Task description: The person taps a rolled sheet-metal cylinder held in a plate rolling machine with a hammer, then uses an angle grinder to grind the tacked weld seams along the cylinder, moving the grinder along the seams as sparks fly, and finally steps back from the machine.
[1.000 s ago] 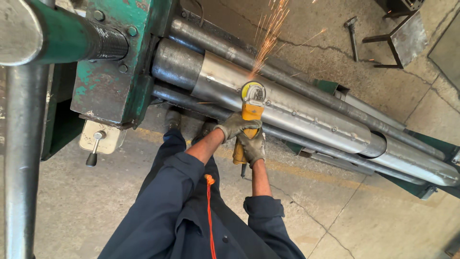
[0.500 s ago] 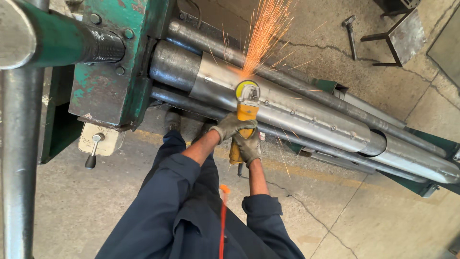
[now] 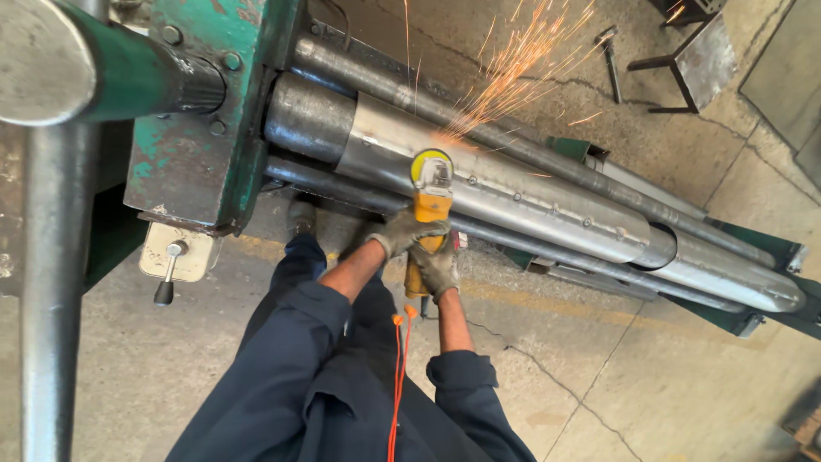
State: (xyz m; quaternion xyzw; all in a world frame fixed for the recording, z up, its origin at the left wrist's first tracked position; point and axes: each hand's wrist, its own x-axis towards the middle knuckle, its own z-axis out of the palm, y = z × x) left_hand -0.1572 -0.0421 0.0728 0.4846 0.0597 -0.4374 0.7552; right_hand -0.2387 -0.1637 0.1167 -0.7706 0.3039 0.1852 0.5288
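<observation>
Both gloved hands grip a yellow angle grinder (image 3: 429, 205). My left hand (image 3: 400, 231) wraps the front of its body, and my right hand (image 3: 438, 265) holds the rear handle. The grinder's disc (image 3: 428, 162) presses on the seam of a rolled steel tube (image 3: 513, 192) that sits around the top roller of a green plate-rolling machine (image 3: 201, 128). Orange sparks (image 3: 522, 60) fly up and to the right from the contact point. An orange cord (image 3: 398, 376) hangs down over my dark blue coveralls.
A grey lever with a black knob (image 3: 167, 274) hangs from the machine's end plate. Lower rollers (image 3: 547, 257) run to the right. A hammer (image 3: 609, 51) and a small metal stand (image 3: 693, 64) lie on the cracked concrete floor behind. A thick grey bar (image 3: 51, 282) stands at the left.
The grinder and both hands have shifted slightly left along the tube seam. The spray of sparks has grown and swung toward the upper right.
</observation>
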